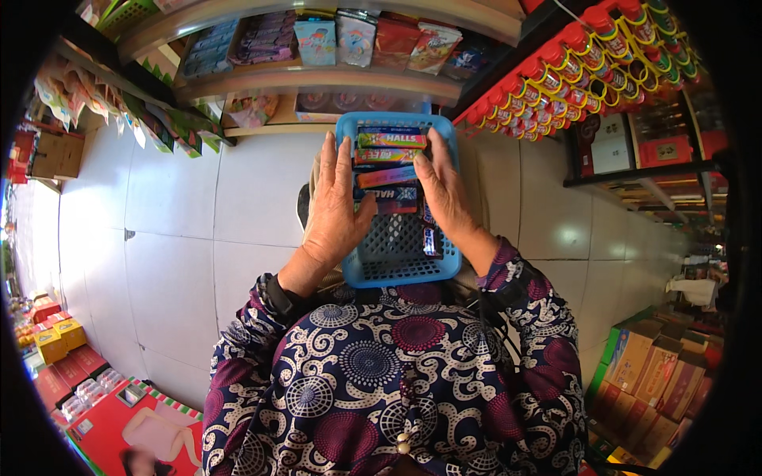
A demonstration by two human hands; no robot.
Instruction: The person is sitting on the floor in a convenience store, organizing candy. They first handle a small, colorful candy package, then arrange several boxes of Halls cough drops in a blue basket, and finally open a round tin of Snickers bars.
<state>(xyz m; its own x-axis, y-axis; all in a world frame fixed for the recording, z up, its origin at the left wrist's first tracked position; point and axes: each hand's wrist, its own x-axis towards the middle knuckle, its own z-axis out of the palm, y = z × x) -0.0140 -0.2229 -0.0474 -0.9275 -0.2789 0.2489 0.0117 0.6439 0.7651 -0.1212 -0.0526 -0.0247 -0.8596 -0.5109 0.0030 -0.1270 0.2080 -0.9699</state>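
A blue plastic basket [402,279] rests before me, on my lap as it appears. In its far half lies a row of Halls candy packs [391,140], in green, pink and dark blue wrappers. One orange-pink pack [387,177] sits slightly askew. Small dark-wrapped candy bars [430,241] stand along the right wall. My left hand [339,205] lies over the left rim, fingers extended, its thumb by the nearest packs. My right hand [445,184] reaches over the right side, thumb and fingers apart at the packs' right ends. Neither hand visibly grips a pack.
Ahead is a shelf [321,83] with candy boxes and bagged sweets. A rack of red-capped candy tubes [553,71] hangs at the right. Stacked cartons [649,381] stand at lower right. Lower left is a red display surface [119,440] with boxes. Pale tiles [172,238] cover the floor.
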